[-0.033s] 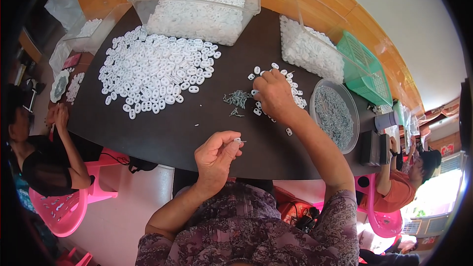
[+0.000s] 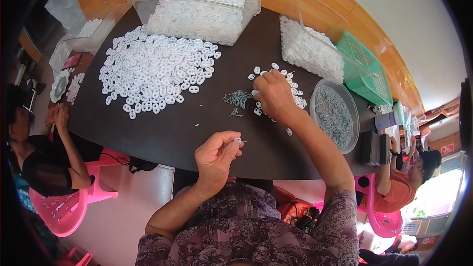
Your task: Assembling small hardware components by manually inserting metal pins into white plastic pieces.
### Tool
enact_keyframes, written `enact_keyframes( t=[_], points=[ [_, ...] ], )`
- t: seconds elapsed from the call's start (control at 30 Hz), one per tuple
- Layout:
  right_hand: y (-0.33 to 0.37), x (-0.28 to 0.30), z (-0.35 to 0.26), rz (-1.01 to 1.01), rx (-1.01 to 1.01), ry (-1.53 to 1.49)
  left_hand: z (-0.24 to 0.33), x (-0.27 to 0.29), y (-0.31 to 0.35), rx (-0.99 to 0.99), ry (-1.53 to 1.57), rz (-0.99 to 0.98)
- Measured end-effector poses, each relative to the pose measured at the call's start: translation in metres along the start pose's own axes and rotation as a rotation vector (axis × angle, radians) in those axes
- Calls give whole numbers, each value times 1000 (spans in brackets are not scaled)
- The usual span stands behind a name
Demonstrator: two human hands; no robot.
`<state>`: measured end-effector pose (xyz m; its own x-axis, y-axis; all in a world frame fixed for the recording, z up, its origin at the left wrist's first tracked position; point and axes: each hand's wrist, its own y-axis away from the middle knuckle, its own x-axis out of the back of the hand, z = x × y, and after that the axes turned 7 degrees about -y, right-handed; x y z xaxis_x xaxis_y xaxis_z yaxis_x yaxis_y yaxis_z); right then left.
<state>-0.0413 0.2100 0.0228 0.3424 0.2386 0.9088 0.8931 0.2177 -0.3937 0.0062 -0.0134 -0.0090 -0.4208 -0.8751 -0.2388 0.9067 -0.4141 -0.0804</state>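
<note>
My left hand (image 2: 215, 158) is closed near the table's front edge. Thumb and forefinger pinch a small white two-holed plastic piece (image 2: 237, 140), and a thin metal screw sticks out of it to the right. Farther out, my right hand (image 2: 273, 94) reaches down into a small group of white two-holed oval pieces (image 2: 298, 99). Its fingers are bent together; a white piece shows at the fingertips, but what they grip is hidden. Just left of that hand lies a little heap of grey screws (image 2: 238, 99).
A big pile of white pieces (image 2: 157, 69) covers the table's left side. Behind stand two clear bins (image 2: 197, 1) (image 2: 315, 51) of white pieces and a green basket (image 2: 369, 69). A round tub (image 2: 355, 140) of screws is by my right forearm. Other people sit at both sides.
</note>
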Motion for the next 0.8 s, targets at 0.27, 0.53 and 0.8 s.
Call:
enact_keyframes(
  t=[0.27, 0.53, 0.8],
  points=[
    [26, 30, -37, 55, -186, -282, 4, 1, 1, 25, 35, 4],
    [51, 49, -72, -76, -324, -751, 14, 2, -2, 118, 91, -118],
    [64, 34, -80, -44, -562, -1136, 19, -2, 5, 140, 89, -118]
  ],
)
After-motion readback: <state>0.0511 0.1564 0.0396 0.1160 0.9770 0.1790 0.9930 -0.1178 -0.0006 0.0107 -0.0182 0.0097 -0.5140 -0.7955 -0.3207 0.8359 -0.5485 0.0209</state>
